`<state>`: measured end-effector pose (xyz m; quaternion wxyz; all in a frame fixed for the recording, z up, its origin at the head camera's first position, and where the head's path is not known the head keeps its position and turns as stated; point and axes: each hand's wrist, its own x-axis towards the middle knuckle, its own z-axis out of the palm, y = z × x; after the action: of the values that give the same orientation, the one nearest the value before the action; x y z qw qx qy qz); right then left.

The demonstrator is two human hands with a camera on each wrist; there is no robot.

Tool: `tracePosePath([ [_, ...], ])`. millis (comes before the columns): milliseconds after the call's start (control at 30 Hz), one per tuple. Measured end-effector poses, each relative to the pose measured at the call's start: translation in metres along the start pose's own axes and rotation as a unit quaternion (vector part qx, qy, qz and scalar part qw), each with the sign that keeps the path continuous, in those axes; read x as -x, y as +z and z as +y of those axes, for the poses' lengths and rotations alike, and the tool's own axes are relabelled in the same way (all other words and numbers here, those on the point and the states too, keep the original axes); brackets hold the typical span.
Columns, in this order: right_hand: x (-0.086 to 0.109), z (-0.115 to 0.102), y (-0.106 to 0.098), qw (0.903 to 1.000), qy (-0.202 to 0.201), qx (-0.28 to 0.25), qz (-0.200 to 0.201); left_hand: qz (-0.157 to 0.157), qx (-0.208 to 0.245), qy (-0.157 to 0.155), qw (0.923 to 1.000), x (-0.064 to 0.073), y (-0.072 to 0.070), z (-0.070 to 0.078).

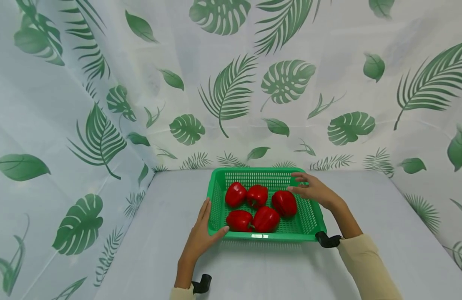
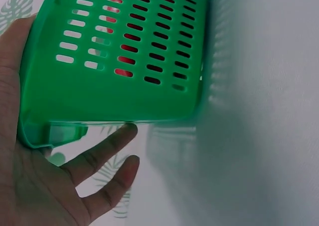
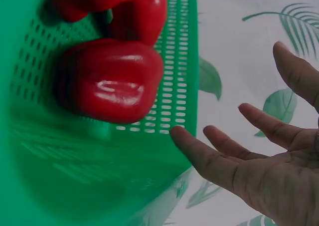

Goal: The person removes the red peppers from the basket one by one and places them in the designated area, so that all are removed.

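Note:
A green plastic basket [image 1: 291, 237] with slotted walls holds several red bell peppers. In the head view one pepper [image 1: 266, 219] lies at the front middle and another [image 1: 284, 203] at the right. My left hand [image 1: 201, 237] lies along the basket's front left corner, fingers straight and thumb at the rim. The left wrist view shows two extended fingers [image 2: 102, 153] beside the basket wall [image 2: 99, 96]. My right hand [image 1: 310, 189] hovers over the back right part of the basket, fingers spread and holding nothing. Close by in the right wrist view is a pepper [image 3: 112, 81].
The basket stands on a white-covered table [image 1: 171, 200]. Behind it and to the left hang white sheets printed with green leaves [image 1: 231, 91]. A black strap mount [image 1: 202, 283] is on the left wrist, another [image 1: 327, 240] on the right.

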<state>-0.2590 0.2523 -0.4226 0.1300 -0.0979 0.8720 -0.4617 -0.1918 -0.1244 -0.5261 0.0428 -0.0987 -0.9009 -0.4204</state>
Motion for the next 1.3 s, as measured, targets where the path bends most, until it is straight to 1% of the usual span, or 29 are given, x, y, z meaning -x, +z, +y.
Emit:
tracePosePath([
  [67, -0.007, 0.002, -0.002, 0.9991, 0.022, -0.028, -0.024, 0.002, 0.014, -0.002, 0.9999, 0.0, 0.001, -0.001],
  [167, -0.015, 0.006, -0.003, 0.9969, 0.046, -0.045, -0.044, 0.007, 0.025, 0.0, 0.9997, 0.0, 0.002, -0.002],
  [367, -0.029, 0.01, -0.002, 0.9924, 0.08, -0.059, -0.073, 0.017, 0.039, 0.013, 0.999, 0.0, 0.002, -0.002],
  [533, -0.039, 0.01, 0.0, 0.9877, 0.112, -0.053, -0.095, 0.019, 0.037, 0.021, 0.9989, 0.0, 0.001, -0.002],
  [667, -0.045, 0.009, 0.002, 0.9837, 0.136, -0.04, -0.11, 0.02, 0.04, 0.016, 0.9989, 0.0, 0.002, -0.001],
  [833, -0.05, 0.01, 0.001, 0.9799, 0.149, -0.027, -0.13, 0.019, 0.046, 0.009, 0.9987, 0.0, 0.004, -0.002],
  [933, -0.053, 0.011, 0.001, 0.977, 0.161, -0.029, -0.136, 0.02, 0.049, 0.008, 0.9986, 0.0, 0.005, -0.004],
  [1033, -0.056, 0.013, 0.001, 0.9748, 0.165, -0.025, -0.148, 0.022, 0.047, 0.009, 0.9986, 0.0, 0.005, -0.005],
  [1267, -0.06, 0.016, 0.002, 0.9685, 0.19, -0.02, -0.159, 0.022, 0.044, 0.014, 0.9987, 0.0, 0.005, -0.005],
  [1300, -0.06, 0.017, 0.002, 0.9681, 0.188, -0.016, -0.164, 0.023, 0.044, 0.015, 0.9986, 0.0, 0.005, -0.005],
])
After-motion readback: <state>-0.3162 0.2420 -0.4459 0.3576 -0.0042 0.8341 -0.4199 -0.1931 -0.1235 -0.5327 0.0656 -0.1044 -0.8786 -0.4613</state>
